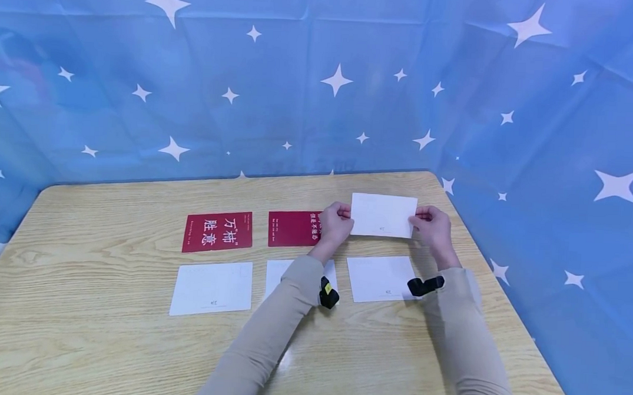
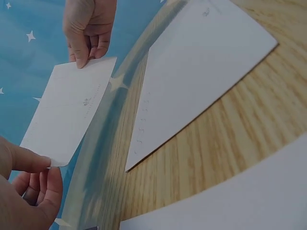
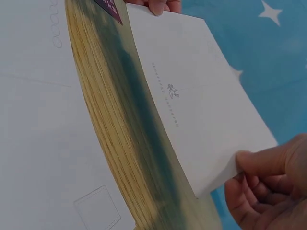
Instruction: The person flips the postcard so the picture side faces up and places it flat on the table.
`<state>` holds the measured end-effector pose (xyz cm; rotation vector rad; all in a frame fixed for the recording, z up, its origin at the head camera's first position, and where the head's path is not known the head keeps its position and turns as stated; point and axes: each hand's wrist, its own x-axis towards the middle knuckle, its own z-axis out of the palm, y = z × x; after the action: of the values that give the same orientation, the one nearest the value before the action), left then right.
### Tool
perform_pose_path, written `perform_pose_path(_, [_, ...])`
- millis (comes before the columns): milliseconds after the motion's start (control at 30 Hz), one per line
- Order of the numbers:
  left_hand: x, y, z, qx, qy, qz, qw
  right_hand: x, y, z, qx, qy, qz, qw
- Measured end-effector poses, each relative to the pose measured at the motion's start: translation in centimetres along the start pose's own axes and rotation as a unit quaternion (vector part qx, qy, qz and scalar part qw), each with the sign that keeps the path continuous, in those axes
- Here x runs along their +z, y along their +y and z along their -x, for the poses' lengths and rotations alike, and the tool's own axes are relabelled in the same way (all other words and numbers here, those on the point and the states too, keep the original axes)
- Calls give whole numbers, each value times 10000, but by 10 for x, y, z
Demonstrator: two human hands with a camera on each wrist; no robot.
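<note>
A white postcard point(image 1: 383, 216) is stretched between both hands near the far right of the table, its printed white side facing up. My left hand point(image 1: 336, 229) pinches its left edge between thumb and fingers, and my right hand point(image 1: 433, 227) pinches the right edge the same way. A small bird-like print shows on this postcard point(image 3: 192, 96) in the right wrist view. Under it, nearer me, another white postcard point(image 1: 381, 278) lies on the table. Beside the left hand lies a red postcard point(image 1: 293, 229) with white characters, its right end covered by that hand.
Farther left lies another red postcard point(image 1: 217, 232), with a white postcard point(image 1: 212, 287) in front of it. The left sleeve partly hides a middle white postcard point(image 1: 278, 271). The wooden table point(image 1: 90, 270) ends at a blue star-patterned curtain point(image 1: 279, 90) behind and right.
</note>
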<state>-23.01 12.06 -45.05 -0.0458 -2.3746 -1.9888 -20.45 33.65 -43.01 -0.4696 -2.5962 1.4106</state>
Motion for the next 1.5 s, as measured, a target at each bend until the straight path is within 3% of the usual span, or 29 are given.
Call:
perform_pose_path(333, [-3, 5, 4, -656, -225, 150, 9975, -3, -2, 1, 272, -17, 55, 9996])
perform_pose_path(800, [-1, 1, 0, 153, 35, 444, 9989, -4, -2, 4, -55, 152, -298, 9994])
perform_pose_path(1200, [-2, 1, 2, 292, -32, 502, 9983, -5, 3, 5, -213, 286, -497, 9981])
perform_pose_path(1500, [-4, 1, 2, 222, -61, 563, 9982, -6, 3, 5, -269, 308, -618, 9973])
